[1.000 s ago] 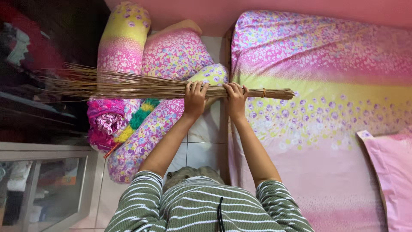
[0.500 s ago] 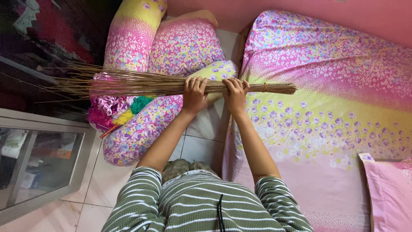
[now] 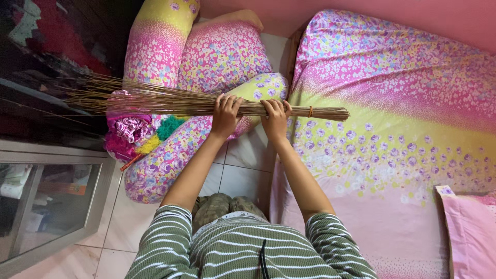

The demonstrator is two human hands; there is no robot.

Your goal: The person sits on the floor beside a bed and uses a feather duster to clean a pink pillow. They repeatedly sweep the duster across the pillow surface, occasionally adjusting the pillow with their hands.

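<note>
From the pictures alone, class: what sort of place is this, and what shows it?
Most likely a bedroom at home: a mattress under a pink-and-yellow flowered sheet, matching flowered bolster pillows piled on the white tiled floor, and a plain pink pillow.

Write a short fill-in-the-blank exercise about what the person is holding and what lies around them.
1. Both hands, the left hand and the right hand, hold a stick ____.
2. The broom is held level over the pillows and the edge of the ____.
3. The bed sheet has a ____ pattern.
4. The person's sleeves are ____.

Missing words: broom; bed; flower; striped
</note>
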